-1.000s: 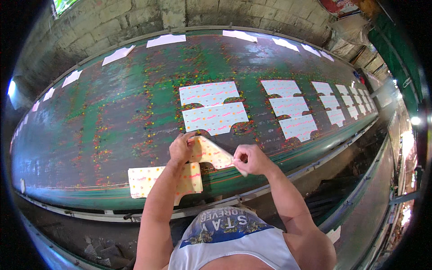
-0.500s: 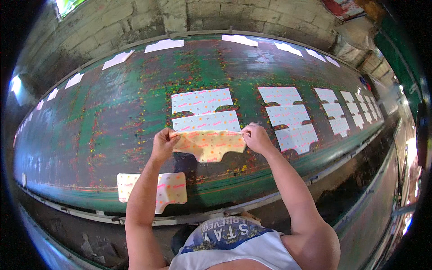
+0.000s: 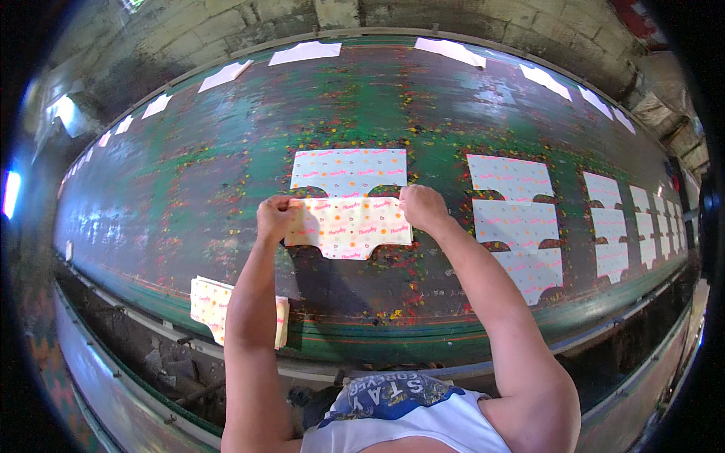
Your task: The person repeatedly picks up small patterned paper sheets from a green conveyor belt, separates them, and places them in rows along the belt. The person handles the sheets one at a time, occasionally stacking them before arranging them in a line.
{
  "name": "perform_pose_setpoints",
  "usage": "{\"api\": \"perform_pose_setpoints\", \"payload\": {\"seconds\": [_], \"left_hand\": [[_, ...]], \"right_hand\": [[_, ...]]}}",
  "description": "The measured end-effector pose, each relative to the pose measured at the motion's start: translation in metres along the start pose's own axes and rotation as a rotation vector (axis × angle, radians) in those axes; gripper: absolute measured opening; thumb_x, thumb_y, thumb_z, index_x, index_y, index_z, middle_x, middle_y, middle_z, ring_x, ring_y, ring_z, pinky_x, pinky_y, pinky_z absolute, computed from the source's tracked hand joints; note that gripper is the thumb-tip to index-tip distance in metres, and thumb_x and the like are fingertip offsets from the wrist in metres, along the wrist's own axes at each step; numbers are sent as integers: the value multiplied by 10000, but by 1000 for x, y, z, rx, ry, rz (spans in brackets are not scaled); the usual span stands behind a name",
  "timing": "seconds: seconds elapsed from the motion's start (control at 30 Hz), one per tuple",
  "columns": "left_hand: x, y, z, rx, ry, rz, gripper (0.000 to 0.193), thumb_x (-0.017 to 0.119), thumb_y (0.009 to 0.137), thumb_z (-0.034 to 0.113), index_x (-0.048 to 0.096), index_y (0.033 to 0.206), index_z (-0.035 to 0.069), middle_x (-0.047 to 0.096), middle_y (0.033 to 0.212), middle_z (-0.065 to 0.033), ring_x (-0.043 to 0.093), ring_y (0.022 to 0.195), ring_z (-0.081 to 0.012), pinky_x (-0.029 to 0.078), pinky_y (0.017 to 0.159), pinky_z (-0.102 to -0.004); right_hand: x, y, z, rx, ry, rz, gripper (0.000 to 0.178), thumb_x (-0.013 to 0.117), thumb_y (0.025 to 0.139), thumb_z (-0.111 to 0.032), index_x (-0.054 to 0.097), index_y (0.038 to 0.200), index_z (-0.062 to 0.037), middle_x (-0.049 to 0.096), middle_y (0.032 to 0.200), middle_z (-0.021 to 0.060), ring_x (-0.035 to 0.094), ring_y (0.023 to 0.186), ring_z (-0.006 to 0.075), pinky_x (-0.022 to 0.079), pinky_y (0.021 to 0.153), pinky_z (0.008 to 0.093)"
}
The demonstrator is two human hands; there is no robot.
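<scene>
Head view, from the left: a stack of printed fabric pieces (image 3: 210, 304) lies at the near edge of the long green table (image 3: 151, 189), partly hidden behind the person's left forearm. Just right of it, the left hand (image 3: 276, 218) pinches the left top corner of a pale printed fabric piece (image 3: 351, 227), thumb and fingers closed on the cloth. That piece lies flat on the table, its upper edge just below another printed piece (image 3: 349, 171) already laid there, the two nearly touching. The right hand (image 3: 423, 208) grips the piece's right top corner, fingers curled down onto it. Further right, a column of laid pieces (image 3: 515, 219) runs toward the near edge, and more columns (image 3: 615, 226) follow, bending away toward the rim. White sheets (image 3: 306, 52) sit spaced along the far edge of the table. The tabletop is worn dark green, speckled with red and yellow paint spots. Behind it stands a rough block wall (image 3: 226, 30); below the near edge runs a metal rail (image 3: 136, 291).
</scene>
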State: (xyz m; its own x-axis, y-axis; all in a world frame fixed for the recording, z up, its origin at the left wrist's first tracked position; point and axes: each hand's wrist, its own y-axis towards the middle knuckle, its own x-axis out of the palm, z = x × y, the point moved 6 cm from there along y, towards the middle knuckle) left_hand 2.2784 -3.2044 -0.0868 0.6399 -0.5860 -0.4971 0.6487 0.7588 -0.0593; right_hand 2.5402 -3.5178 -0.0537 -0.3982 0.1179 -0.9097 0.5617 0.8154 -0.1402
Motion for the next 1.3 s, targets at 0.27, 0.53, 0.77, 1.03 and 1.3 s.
{"api": "perform_pose_setpoints", "payload": {"seconds": [0.27, 0.53, 0.77, 1.03, 1.3], "left_hand": [[0, 1, 3, 41, 151, 51, 378, 890, 854, 108, 785, 1209, 28, 825, 935, -91, 762, 802, -138, 612, 761, -321], [3, -14, 54, 158, 480, -30, 214, 781, 937, 106, 810, 1149, 119, 754, 1019, -137, 749, 923, -257, 587, 833, -374], [-20, 13, 75, 454, 258, 39, 188, 708, 896, -18, 768, 1057, 58, 698, 1016, -128, 727, 988, -316, 592, 891, -416], [13, 104, 50, 180, 163, 11, 274, 754, 911, 53, 810, 1178, 80, 783, 929, -113, 762, 830, -249, 606, 805, -365], [24, 137, 19, 167, 169, 75, 391, 828, 893, 153, 789, 1276, 80, 795, 876, -81, 759, 766, -180, 596, 746, -323]], "right_hand": [[-16, 3, -11, -32, -60, -126, 238, 756, 941, -253, 782, 1021, -31, 778, 1066, 213, 772, 1031, 393, 623, 875, 545], [-30, -74, -108, -602, 804, -262, 93, 766, 856, -48, 674, 842, -43, 678, 826, 100, 704, 775, 217, 556, 698, 373], [-47, -26, -27, -196, 851, -19, 83, 680, 951, 40, 727, 1013, 12, 682, 907, 38, 633, 782, 92, 534, 705, 294], [-38, 101, 29, -25, 170, 216, 201, 740, 971, -229, 786, 1048, -49, 740, 1031, 186, 722, 1005, 410, 572, 883, 541], [-42, 132, 32, 29, -99, -7, 209, 740, 983, -257, 779, 1022, -55, 768, 1061, 183, 754, 1019, 400, 603, 879, 534]]}}
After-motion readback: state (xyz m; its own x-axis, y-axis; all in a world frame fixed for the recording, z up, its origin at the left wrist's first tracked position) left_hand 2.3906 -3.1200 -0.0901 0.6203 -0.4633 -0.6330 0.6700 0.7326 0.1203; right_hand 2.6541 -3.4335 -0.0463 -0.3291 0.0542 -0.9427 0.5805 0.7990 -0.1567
